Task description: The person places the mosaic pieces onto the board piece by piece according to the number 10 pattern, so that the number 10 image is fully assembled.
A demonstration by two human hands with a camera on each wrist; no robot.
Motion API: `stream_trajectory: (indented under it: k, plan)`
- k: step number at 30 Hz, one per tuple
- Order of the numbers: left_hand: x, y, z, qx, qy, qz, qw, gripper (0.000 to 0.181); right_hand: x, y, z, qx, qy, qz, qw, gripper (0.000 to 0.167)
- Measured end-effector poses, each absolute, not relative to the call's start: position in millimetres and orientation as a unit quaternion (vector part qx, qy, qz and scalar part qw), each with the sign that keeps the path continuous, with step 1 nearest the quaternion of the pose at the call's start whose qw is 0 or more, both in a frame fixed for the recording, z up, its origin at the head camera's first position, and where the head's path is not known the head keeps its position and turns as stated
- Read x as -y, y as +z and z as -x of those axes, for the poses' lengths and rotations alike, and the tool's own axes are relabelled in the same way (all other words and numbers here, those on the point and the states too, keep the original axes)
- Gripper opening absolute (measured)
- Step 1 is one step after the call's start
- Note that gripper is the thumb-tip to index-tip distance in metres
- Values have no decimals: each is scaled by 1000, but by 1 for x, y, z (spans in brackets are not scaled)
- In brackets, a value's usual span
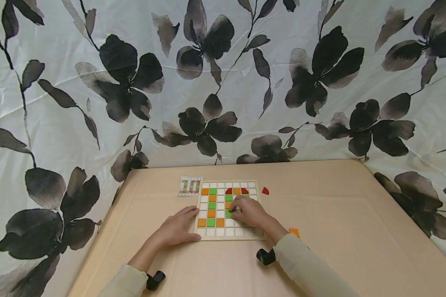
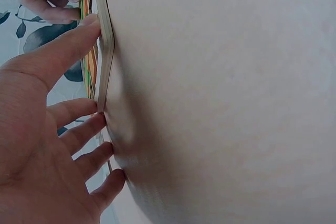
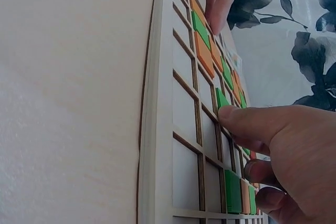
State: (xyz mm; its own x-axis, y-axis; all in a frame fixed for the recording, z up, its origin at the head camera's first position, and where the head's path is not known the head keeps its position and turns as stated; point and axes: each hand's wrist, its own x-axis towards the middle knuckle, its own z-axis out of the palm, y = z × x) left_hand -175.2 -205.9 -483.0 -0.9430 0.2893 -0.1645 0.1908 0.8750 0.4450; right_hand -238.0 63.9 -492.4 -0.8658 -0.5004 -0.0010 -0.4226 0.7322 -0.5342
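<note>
A wooden grid board [image 1: 230, 238] lies flat, with orange, green and red pieces in some of its white cells. My right hand [image 1: 252, 212] is over its middle, thumb and fingers at a green tile [image 3: 221, 97]. In the right wrist view the thumb tip is on that tile's edge; the index fingertip is partly hidden behind it. Down the board's left part runs a column of green and orange tiles [image 1: 212, 205]. My left hand [image 1: 174, 227] rests at the board's left edge, fingers spread, thumb against the near left corner.
A small printed card with a coloured grid pattern [image 1: 186, 180] lies at the board's far left corner. A red quarter-round piece [image 1: 265, 191] lies to the right of the board. Beside the right forearm is a loose orange piece [image 1: 294, 232]. Behind the table [image 1: 338, 198] hangs a floral cloth [image 1: 267, 123].
</note>
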Motion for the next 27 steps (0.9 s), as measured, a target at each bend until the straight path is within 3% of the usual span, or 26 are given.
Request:
stream_trajectory:
  k: [11, 27]
  plan:
    - [206, -482, 173, -962, 214, -126, 117, 88, -77, -490, 236, -933, -283, 213, 68, 21]
    - [205, -479, 176, -961, 212, -128, 123, 89, -138, -480, 237, -941, -310, 123, 62, 23]
